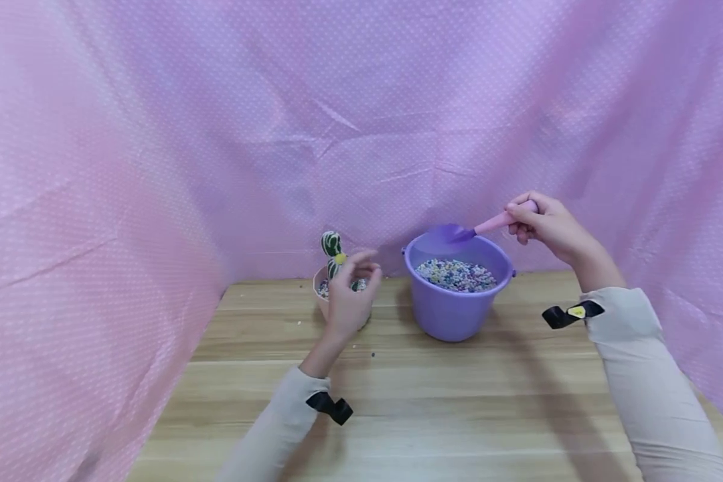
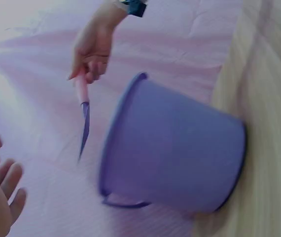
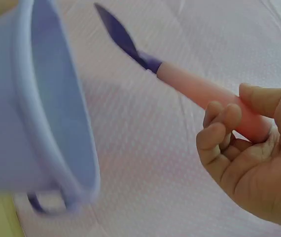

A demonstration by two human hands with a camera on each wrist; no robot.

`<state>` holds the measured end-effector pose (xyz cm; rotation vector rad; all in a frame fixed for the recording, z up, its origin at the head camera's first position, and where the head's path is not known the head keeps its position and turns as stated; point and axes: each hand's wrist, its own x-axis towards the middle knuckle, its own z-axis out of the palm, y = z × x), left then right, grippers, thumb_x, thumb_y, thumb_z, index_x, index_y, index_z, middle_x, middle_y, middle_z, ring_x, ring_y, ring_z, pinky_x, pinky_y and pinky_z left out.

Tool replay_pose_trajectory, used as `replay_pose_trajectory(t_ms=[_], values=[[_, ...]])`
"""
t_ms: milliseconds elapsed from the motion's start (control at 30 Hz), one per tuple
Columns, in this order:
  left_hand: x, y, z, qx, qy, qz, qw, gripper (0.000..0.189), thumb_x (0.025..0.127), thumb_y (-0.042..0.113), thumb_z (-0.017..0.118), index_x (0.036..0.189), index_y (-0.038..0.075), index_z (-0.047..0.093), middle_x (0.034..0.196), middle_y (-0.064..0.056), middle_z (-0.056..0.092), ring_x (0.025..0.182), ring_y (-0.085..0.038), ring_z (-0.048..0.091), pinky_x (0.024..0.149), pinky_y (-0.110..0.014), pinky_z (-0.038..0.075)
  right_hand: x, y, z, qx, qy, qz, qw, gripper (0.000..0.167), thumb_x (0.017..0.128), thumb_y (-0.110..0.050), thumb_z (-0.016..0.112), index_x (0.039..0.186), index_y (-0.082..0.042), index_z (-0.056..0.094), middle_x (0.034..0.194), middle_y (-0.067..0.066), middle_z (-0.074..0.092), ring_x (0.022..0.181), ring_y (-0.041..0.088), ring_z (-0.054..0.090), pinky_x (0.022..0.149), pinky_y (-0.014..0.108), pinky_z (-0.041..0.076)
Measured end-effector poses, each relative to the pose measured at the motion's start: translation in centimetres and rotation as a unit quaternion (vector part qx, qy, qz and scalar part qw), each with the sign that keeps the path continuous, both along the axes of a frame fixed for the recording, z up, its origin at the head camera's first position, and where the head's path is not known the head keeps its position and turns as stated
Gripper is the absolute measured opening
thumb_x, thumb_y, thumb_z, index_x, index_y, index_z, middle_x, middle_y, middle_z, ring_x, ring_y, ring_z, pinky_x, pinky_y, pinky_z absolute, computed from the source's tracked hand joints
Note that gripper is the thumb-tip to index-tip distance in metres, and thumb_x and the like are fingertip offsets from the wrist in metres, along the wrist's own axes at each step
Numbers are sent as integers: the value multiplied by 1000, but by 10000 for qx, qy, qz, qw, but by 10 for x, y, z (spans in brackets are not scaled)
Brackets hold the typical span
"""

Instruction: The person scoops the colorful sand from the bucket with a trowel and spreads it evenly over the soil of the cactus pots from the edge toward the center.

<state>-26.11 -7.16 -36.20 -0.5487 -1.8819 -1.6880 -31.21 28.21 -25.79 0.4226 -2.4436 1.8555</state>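
My right hand [image 1: 551,227] grips the pink handle of a small trowel [image 1: 495,222], whose purple blade is over the back of a purple bucket [image 1: 448,313]. Small multicoloured pellets [image 1: 456,276] lie inside the bucket. In the right wrist view, the thumb and curled fingers wrap the trowel's handle [image 3: 194,89]. To the bucket's left, my left hand [image 1: 351,300] is in front of a pale pot [image 1: 321,304] with a toy-like green-and-white cactus [image 1: 331,244] bearing a yellow spot. The left hand's fingers are loosely bent with nothing between them; it partly hides the pot.
Bucket and pot stand near the back edge of a wooden table [image 1: 265,402]. Pink dotted cloth [image 1: 361,134] hangs behind and at both sides. A few stray pellets [image 1: 373,355] lie in front of the pot. Black straps [image 1: 331,407] are on both sleeves.
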Motion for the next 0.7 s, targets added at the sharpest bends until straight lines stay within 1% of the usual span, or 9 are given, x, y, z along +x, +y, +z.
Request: replay_pose_trajectory(t_ms=[67,167,267,367,467,533,600,667,700], values=[[-7,13,-6,-257,-343,-376,9984,36,92,5,70,127,3,65,112,-17,71,100,-25,69,95,-42,60,-3,2,2,656,151,-83,9977,12,105,-19,57,107,-7,58,70,-1,64,58,9,54,52,22,50],[-24,30,-20,-488,-983,-668,9917,45,93,11,72,135,5,61,129,-16,64,117,-30,64,104,-45,56,-9,1,4,1753,310,-101,9840,19,105,-19,57,109,-1,57,69,0,63,56,11,53,50,24,49],[-41,44,-31,-764,-1603,-720,9815,58,94,21,72,147,9,52,152,-14,49,137,-31,53,113,-42,50,-14,-5,9,2712,459,-128,9614,22,105,-18,57,109,3,57,70,4,61,55,13,53,49,25,47],[-56,53,-40,-807,-2032,-1010,9706,71,96,27,69,157,11,38,170,-10,23,153,-30,33,123,-43,38,-16,-14,14,3600,787,-198,9294,22,104,-18,58,108,4,58,76,9,66,61,14,55,55,26,47],[-65,58,-46,-687,-2242,-1350,9627,80,97,27,66,163,12,24,173,-5,5,159,-23,16,129,-41,25,-16,-25,18,4245,1082,-189,8987,20,104,-17,57,107,3,58,84,12,73,70,19,61,64,33,49],[-69,61,-49,-531,-2260,-1517,9608,82,98,26,65,163,10,19,173,-6,1,159,-20,10,130,-38,20,-16,-31,17,4503,1172,-173,8850,18,104,-16,56,106,2,57,88,12,76,77,23,65,68,38,51],[-70,64,-49,-429,-2241,-1574,9608,83,98,25,65,163,9,17,173,-7,0,159,-18,10,130,-35,18,-17,-35,14,4660,1202,-158,8765,17,105,-16,55,106,1,56,89,12,78,82,28,68,72,44,53],[-71,68,-50,-375,-2203,-1581,9618,82,98,25,65,163,8,18,173,-8,1,159,-17,10,129,-33,19,-20,-39,8,4691,1233,-163,8744,16,105,-15,54,106,1,55,88,13,78,84,32,70,74,47,54],[-71,69,-50,-349,-2179,-1584,9624,82,98,24,65,163,7,18,173,-9,1,159,-18,10,129,-33,20,-22,-39,4,4663,1243,-160,8757,16,105,-14,54,106,1,54,87,13,78,84,33,70,75,48,55]])
